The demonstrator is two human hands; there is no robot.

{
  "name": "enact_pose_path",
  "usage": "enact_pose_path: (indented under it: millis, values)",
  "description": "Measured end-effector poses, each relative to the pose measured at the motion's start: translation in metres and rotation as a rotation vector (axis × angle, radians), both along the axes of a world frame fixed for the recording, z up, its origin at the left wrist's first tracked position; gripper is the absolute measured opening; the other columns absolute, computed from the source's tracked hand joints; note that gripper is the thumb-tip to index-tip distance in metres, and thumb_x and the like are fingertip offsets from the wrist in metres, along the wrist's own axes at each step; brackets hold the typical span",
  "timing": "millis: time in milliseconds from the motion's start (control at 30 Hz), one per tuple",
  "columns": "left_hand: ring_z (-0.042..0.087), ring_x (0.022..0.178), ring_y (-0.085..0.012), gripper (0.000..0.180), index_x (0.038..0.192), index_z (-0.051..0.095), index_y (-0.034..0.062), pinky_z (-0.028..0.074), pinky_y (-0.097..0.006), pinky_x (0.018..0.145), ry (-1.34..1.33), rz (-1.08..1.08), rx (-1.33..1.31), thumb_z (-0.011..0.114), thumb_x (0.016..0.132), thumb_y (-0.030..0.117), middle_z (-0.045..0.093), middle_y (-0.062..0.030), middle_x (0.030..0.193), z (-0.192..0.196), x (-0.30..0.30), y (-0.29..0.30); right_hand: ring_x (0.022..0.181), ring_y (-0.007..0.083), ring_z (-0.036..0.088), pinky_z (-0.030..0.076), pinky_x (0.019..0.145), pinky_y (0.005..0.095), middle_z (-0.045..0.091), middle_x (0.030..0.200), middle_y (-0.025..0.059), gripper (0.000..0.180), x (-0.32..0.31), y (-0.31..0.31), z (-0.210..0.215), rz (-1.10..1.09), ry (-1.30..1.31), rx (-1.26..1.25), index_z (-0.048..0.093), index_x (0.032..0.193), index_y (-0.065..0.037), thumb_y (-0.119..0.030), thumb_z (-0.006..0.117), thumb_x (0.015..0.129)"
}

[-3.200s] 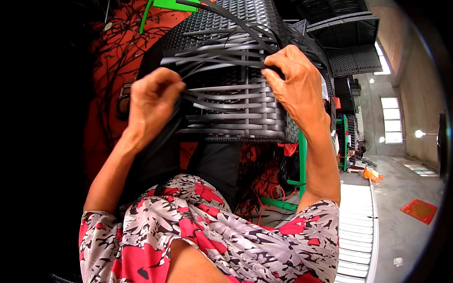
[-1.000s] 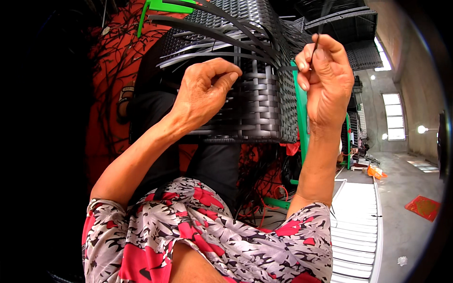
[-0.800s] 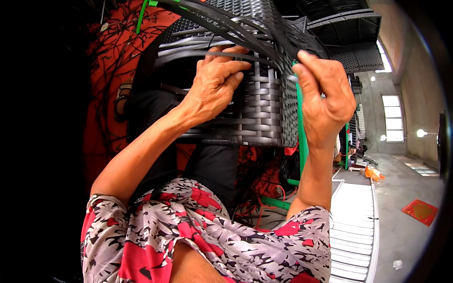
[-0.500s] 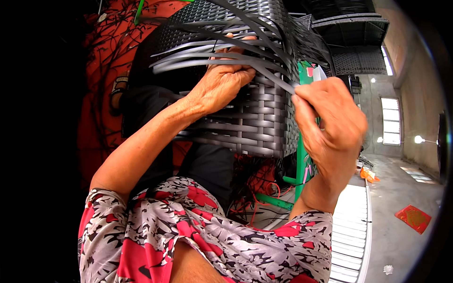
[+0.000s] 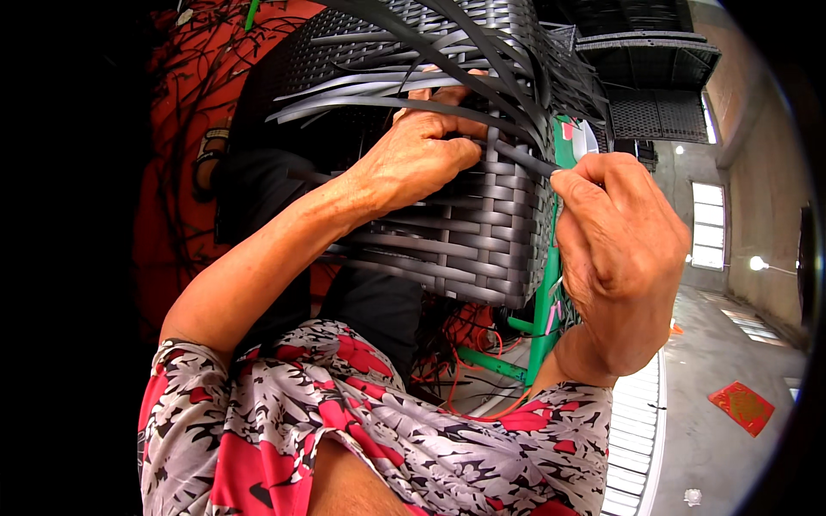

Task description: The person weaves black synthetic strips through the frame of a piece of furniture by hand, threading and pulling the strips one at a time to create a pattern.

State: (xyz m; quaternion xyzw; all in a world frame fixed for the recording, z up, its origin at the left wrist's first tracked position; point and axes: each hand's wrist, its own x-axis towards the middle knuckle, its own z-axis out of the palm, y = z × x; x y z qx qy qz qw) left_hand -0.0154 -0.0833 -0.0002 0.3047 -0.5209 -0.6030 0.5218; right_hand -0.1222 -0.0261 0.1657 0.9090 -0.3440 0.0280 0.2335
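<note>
— What's in hand?

— A woven piece (image 5: 465, 224) of black flat strips, held up close in the middle of the view, with loose strip ends (image 5: 404, 90) fanning out across its top. The left hand (image 5: 422, 155) rests on its front face, fingers curled together and pressed into the weave near the upper edge. The right hand (image 5: 615, 249) sits just beside the piece's right edge, thumb and fingers pinched shut on one black strip (image 5: 525, 159) that runs from the weave to the fingertips.

— And around it?

— A green metal frame (image 5: 542, 301) runs down just behind the right edge of the weave, with orange cords (image 5: 465, 335) tangled below. An orange cloth with dark line patterns (image 5: 185, 129) hangs at the left. More woven black panels (image 5: 654, 112) are stacked high at the upper right.

— The room?

— A grey concrete floor (image 5: 714, 361) at the right, a pale slatted strip (image 5: 632, 439) along it, a bright window (image 5: 707, 224) and a lit bulb (image 5: 757, 263) on the far wall. A flat red square with a gold pattern (image 5: 742, 406) lies on the floor. The sleeves (image 5: 379, 430) are grey with red flowers.
</note>
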Motion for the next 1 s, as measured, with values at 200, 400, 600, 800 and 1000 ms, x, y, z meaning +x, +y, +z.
enact_pose_path:
  millis: [200, 400, 600, 800, 1000]
  values:
    - [0.055, 0.105, -0.024, 0.033, 0.107, 0.065, -0.0022, 0.042, -0.033, 0.093, 0.096, -0.124, 0.044, 0.054, 0.081, 0.015, 0.058, -0.0135, 0.117, 0.011, 0.007, 0.003, 0.063, 0.0243, 0.059, 0.045, 0.05, 0.0308, 0.057, 0.074, 0.01, 0.025, 0.011, -0.003, 0.0, -0.005, 0.128, -0.071, 0.06, 0.078, -0.001, 0.008, 0.064, 0.054]
    - [0.054, 0.096, -0.0152, 0.031, 0.109, 0.064, 0.0011, 0.042, -0.029, 0.086, 0.093, -0.113, 0.054, 0.056, 0.084, 0.018, 0.062, -0.0077, 0.104, 0.012, 0.009, 0.003, 0.062, 0.0235, 0.058, 0.044, 0.05, 0.0316, 0.055, 0.072, 0.0084, 0.026, 0.014, -0.001, -0.002, 0.009, 0.057, -0.099, 0.06, 0.076, -0.003, 0.008, 0.058, 0.053]
    - [0.052, 0.085, -0.0078, 0.024, 0.107, 0.065, 0.0047, 0.041, -0.024, 0.076, 0.055, -0.168, 0.105, 0.057, 0.088, 0.018, 0.062, 0.0005, 0.095, -0.002, 0.003, -0.005, 0.063, 0.0232, 0.056, 0.042, 0.052, 0.0324, 0.051, 0.071, 0.0074, 0.022, 0.017, -0.007, -0.007, -0.045, 0.147, -0.153, 0.057, 0.074, -0.005, 0.005, 0.059, 0.054]
    - [0.054, 0.082, -0.01, 0.022, 0.103, 0.066, 0.004, 0.043, -0.025, 0.076, 0.086, -0.121, 0.071, 0.056, 0.087, 0.016, 0.063, -0.0008, 0.089, 0.007, 0.001, -0.001, 0.07, 0.0224, 0.056, 0.044, 0.056, 0.0334, 0.051, 0.072, 0.0059, 0.021, 0.024, -0.007, -0.008, -0.064, 0.26, -0.127, 0.056, 0.075, -0.005, 0.003, 0.063, 0.056]
    - [0.059, 0.08, -0.0144, 0.025, 0.098, 0.068, 0.0, 0.046, -0.029, 0.077, 0.184, 0.041, -0.008, 0.059, 0.083, 0.018, 0.067, -0.0076, 0.085, -0.002, -0.004, -0.002, 0.076, 0.0229, 0.06, 0.048, 0.064, 0.0296, 0.061, 0.084, 0.0088, 0.024, 0.015, -0.017, -0.008, 0.097, 0.05, 0.035, 0.065, 0.086, -0.002, 0.006, 0.066, 0.064]
